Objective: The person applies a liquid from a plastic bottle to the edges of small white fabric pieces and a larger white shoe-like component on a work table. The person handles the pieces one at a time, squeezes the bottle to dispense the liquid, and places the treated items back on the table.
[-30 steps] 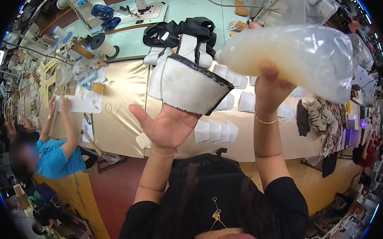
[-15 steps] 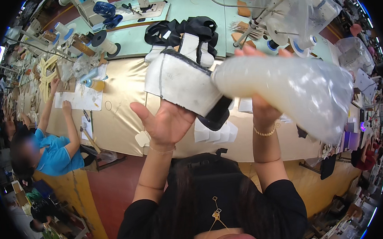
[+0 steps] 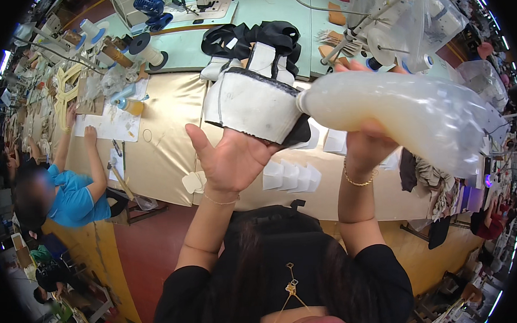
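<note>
My left hand (image 3: 235,162) is palm up under a white shoe upper (image 3: 252,105) with black edging. Its thumb stands apart, and its fingers go out of sight behind the piece. A large translucent squeeze bottle (image 3: 400,108), with pale yellowish liquid inside, lies tilted in my right hand (image 3: 369,149). My right fingers wrap round its body, partly hidden by it. The bottle's narrow end points left at the upper's right edge; whether they touch I cannot tell. Just beyond lie more white uppers (image 3: 261,60) with bundled black straps (image 3: 277,36).
White cut pieces (image 3: 292,176) lie fanned on the tan table (image 3: 167,117). A sewing machine (image 3: 205,8), thread spools (image 3: 148,50) and a bottle of orange liquid (image 3: 129,106) stand farther off. At left sits a person in a blue shirt (image 3: 74,193).
The upper has turned a little in my left hand, showing less of its black lower right part. The bottle has shifted slightly right with my right hand, its narrow end still by the upper.
</note>
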`<state>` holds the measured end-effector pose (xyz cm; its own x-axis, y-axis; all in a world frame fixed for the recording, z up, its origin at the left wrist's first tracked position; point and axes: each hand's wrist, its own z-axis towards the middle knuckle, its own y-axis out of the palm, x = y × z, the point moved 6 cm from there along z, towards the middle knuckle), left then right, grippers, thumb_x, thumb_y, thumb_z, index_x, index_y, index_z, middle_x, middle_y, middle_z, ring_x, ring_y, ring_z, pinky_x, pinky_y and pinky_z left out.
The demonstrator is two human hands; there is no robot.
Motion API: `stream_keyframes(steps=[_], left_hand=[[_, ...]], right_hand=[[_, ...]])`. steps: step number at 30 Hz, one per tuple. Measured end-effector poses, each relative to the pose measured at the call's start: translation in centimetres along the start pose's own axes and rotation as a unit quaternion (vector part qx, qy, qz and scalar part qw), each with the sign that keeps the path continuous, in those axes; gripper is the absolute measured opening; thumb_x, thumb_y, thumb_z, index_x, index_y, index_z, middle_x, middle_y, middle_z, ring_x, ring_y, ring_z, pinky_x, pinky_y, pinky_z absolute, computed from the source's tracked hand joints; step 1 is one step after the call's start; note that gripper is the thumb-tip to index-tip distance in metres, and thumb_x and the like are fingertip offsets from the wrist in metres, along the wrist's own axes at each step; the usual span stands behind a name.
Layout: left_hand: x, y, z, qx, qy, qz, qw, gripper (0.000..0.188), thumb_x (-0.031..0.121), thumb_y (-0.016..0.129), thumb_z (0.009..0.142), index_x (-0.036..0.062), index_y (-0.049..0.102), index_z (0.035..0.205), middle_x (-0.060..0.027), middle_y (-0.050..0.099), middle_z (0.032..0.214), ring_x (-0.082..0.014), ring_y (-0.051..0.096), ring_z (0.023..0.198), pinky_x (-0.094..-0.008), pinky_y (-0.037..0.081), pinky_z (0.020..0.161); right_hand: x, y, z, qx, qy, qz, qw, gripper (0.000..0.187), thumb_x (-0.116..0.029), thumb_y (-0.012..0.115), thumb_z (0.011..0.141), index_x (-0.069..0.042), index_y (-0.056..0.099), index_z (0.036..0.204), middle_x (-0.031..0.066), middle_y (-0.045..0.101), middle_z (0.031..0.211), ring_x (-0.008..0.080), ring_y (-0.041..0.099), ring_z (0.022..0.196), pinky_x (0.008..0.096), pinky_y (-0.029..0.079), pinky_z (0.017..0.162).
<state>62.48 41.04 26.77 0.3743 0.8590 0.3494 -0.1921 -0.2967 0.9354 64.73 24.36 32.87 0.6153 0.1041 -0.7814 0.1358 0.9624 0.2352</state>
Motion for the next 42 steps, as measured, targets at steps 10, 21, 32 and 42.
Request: stream_keyframes(steps=[10, 21, 32, 42], left_hand=[[-0.3, 0.2, -0.1, 0.003, -0.009, 0.062, 0.998, 0.116, 0.089, 0.024, 0.058, 0.0101, 0.001, 0.141, -0.011, 0.014, 0.145, -0.0278, 0.022, 0.131, -0.0429, 0.022, 0.105], [-0.4, 1.3, -1.3, -0.062, -0.061, 0.147, 0.985, 0.113, 0.086, 0.024, 0.061, 0.0103, -0.001, 0.141, -0.0084, 0.015, 0.145, -0.0247, 0.021, 0.132, -0.0419, 0.022, 0.105], [16.9, -6.3, -7.8, 0.201, 0.143, 0.151, 0.957, 0.082, 0.069, 0.026, 0.082, 0.0019, 0.039, 0.127, -0.0113, 0.05, 0.123, -0.0228, 0.049, 0.113, -0.0368, 0.036, 0.097], [32.7, -16.6, -16.1, 0.398, 0.23, 0.263, 0.848, 0.082, 0.072, 0.025, 0.08, 0.0049, 0.046, 0.122, -0.0093, 0.057, 0.114, -0.0228, 0.053, 0.105, -0.0346, 0.042, 0.089]], right_hand=[[0.5, 2.6, -0.6, -0.048, 0.006, -0.049, 0.998, 0.073, -0.047, 0.055, 0.082, -0.004, 0.02, 0.13, 0.032, 0.049, 0.113, 0.0435, 0.052, 0.102, 0.0537, 0.043, 0.087], [4.1, -0.8, 0.5, 0.107, -0.029, -0.096, 0.989, 0.047, -0.017, 0.068, 0.078, 0.004, 0.043, 0.112, 0.0159, 0.055, 0.107, 0.0221, 0.056, 0.091, 0.0396, 0.049, 0.082], [0.1, -2.9, 1.6, 0.074, -0.076, -0.158, 0.982, 0.079, -0.054, 0.057, 0.077, 0.01, 0.033, 0.117, 0.029, 0.049, 0.114, 0.0361, 0.055, 0.097, 0.0421, 0.047, 0.087], [0.7, 0.7, 0.3, 0.006, -0.019, -0.13, 0.991, 0.082, -0.056, 0.054, 0.078, 0.006, 0.027, 0.125, 0.0301, 0.048, 0.114, 0.0399, 0.057, 0.095, 0.0474, 0.051, 0.08]])
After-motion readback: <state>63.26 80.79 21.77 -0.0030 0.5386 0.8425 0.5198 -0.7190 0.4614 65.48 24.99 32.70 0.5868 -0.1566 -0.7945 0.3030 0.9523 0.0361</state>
